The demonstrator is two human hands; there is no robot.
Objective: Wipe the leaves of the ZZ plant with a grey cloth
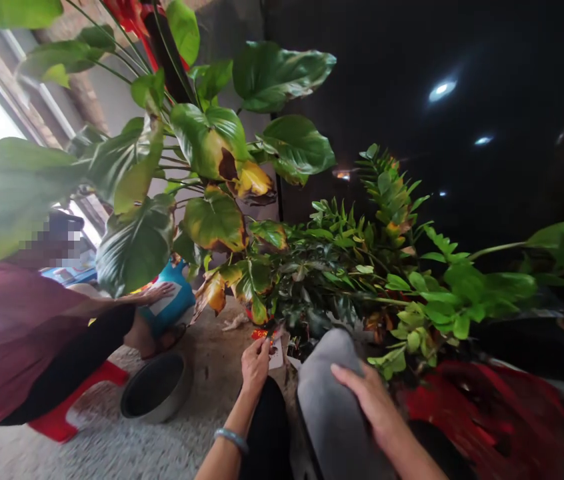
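My left hand (256,363) is closed in a pinch just beyond my dark-trousered knee (269,420). Whatever sits between its fingertips is too small to make out. A red and orange glittery piece (263,333) and a white card-like piece (277,355) lie right by those fingers. My right hand (369,400) grips the side of a large grey fabric-covered thing (332,393), thumb on top and the other fingers mostly hidden. Low green foliage (322,280) stands just past both hands.
A tall broad-leaved plant (212,140) with browned leaves leans overhead. At left a person (27,327) on a red stool (62,413) touches a blue container (169,293). A grey basin (157,387) stands on the floor. Red plastic (492,407) lies at right, below a dark glossy panel (387,80).
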